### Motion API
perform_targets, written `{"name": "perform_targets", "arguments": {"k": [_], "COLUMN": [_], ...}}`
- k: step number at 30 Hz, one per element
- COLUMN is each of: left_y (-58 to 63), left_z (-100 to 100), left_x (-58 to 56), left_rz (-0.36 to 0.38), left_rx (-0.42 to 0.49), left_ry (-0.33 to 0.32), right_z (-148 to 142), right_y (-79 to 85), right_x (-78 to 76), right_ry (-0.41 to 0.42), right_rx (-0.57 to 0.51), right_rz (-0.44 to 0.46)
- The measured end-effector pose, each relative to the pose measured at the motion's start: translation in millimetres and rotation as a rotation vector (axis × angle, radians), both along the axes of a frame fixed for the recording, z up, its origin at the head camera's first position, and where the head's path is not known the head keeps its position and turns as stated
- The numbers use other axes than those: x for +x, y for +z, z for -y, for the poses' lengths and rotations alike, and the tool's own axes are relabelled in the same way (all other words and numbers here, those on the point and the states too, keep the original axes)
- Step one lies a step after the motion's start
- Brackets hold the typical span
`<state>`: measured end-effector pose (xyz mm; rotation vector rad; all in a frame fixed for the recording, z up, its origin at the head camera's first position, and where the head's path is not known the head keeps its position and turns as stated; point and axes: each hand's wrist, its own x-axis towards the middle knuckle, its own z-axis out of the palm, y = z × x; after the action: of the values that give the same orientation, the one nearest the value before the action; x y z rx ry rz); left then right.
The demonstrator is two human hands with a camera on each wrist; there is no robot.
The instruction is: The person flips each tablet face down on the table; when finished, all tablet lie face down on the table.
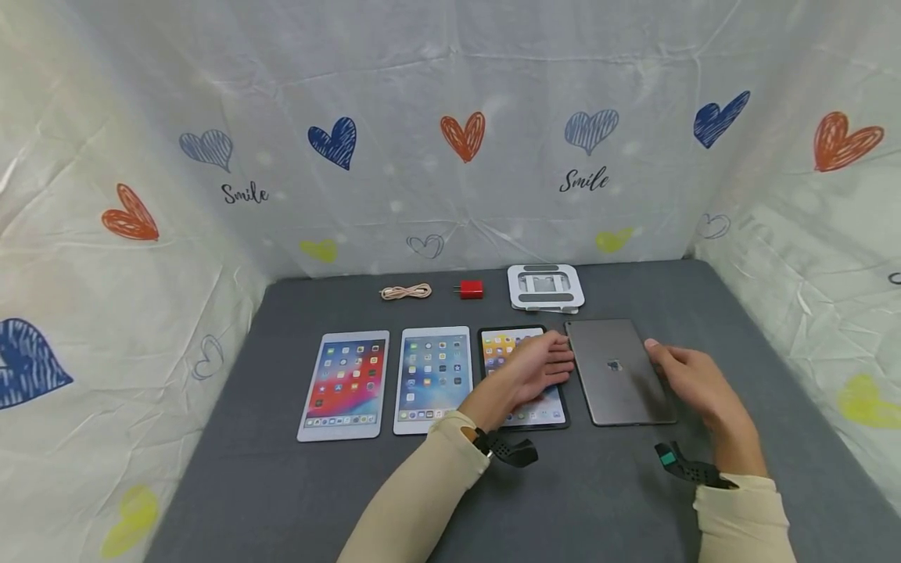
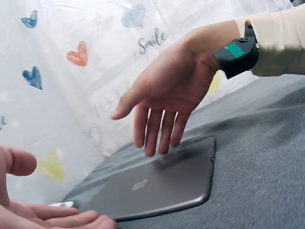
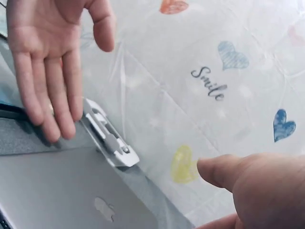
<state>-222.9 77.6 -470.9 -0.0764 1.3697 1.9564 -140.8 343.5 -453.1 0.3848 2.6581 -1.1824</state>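
Observation:
A grey tablet (image 1: 612, 375) lies face down on the table, its back with an apple logo facing up. My left hand (image 1: 538, 366) is at the tablet's left edge with straight fingers, palm turned towards it. It covers part of a black-framed tablet (image 1: 535, 414) with a lit screen. Across the grey tablet, my right hand (image 1: 693, 381) is by the right edge; its fingers (image 2: 152, 129) point down, straight, in the left wrist view. Neither hand grips anything; whether the fingertips touch the tablet I cannot tell.
Two white tablets with lit screens, one on the far left (image 1: 345, 385) and one beside it (image 1: 434, 375), lie face up. Along the back are a bundled cable (image 1: 406, 292), a red charger plug (image 1: 471, 290) and a white folded stand (image 1: 546, 288). Heart-printed curtains (image 1: 450, 195) enclose the table.

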Motion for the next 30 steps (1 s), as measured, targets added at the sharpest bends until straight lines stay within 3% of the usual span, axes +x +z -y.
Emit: {"name": "perform_targets", "arguments": {"k": [3, 6, 14, 22, 30], "left_y": [2.2, 4.9, 17.5, 26.9, 21.3], "left_z": [16.3, 36.6, 92.2, 143.4, 159.3], "left_x": [1.5, 2.0, 1.9, -1.0, -5.2], "left_rz": [-0.047, -0.084, -0.145, -0.192, -0.215], "left_rx": [0.009, 0.014, 0.051, -0.054, -0.221], "left_ry": [-0.010, -0.024, -0.004, 0.029, -0.002], "right_z": [2.6, 4.2, 11.0, 31.5, 55.9], "right_y": [6.6, 14.9, 23.9, 21.9, 8.3], "right_x": [1.3, 3.1, -1.6, -13.5, -23.4], "right_ry": [0.006, 0.065, 0.211, 0.236, 0.249], "right_rx": [-0.044, -0.159, -0.559, -0.554, -0.581], "right_rz": [-0.028, -0.074, -0.195, -0.118, -0.058]}}
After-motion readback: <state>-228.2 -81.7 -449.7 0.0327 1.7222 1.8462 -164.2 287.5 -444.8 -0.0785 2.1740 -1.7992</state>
